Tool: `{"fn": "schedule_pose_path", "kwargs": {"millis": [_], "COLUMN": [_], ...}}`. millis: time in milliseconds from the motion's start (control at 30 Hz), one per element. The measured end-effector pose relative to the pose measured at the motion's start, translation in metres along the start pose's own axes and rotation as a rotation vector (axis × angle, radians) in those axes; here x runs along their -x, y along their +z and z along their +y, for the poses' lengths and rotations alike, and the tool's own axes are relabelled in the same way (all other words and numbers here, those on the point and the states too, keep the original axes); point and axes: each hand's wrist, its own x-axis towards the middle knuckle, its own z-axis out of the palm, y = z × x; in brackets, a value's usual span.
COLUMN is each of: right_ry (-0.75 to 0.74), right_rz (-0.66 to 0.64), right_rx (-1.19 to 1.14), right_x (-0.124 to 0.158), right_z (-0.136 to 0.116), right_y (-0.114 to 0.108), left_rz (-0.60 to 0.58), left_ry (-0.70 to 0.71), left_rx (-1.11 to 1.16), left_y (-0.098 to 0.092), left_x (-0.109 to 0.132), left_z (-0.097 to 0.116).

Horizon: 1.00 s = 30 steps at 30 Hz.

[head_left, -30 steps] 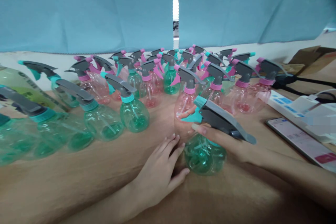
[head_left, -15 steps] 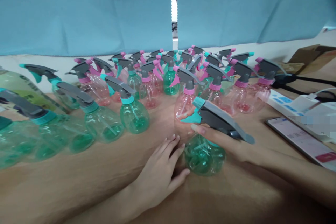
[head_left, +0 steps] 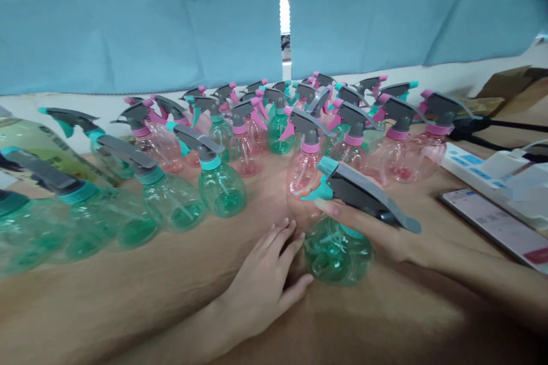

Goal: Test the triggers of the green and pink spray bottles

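A green spray bottle [head_left: 338, 254] with a grey and turquoise trigger head stands upright on the table in front of me. My right hand [head_left: 363, 225] is wrapped round its neck, just under the trigger head; part of the grip is hidden by the head. Flat on the tabletop, just left of that bottle, lies my left hand [head_left: 269, 271], fingers stretched out and holding nothing. Its thumb and fingertips come close to the bottle's side; whether they touch it I cannot tell. Just behind stands a pink spray bottle [head_left: 302, 171].
Several green spray bottles [head_left: 222, 191] line the left side, and several pink ones [head_left: 400, 162] stand at the back and right. A phone [head_left: 492, 228] lies at the right beside a white power strip [head_left: 466, 162]. A blue curtain [head_left: 141, 23] hangs behind.
The whole view has shifted slightly, with things appearing a little further right. Both hands and the held spray bottle keep their places relative to each other.
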Motion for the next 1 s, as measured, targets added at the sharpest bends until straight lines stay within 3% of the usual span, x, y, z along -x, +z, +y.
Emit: {"fn": "schedule_pose_path", "kwargs": {"millis": [200,1000], "right_ry": [-0.001,0.029], "right_rz": [-0.045,-0.037], "right_rx": [-0.132,-0.184], "right_x": [-0.0016,0.0008], "right_z": [0.0041,0.0081], "right_y": [0.0027,0.0036], "left_rz": [0.002,0.007], "left_ry": [0.007,0.001], "left_rx": [-0.010,0.004], "left_y": [0.0009,0.0015], "left_x": [-0.0002,0.0009], "left_z": [-0.0006,-0.0018]}}
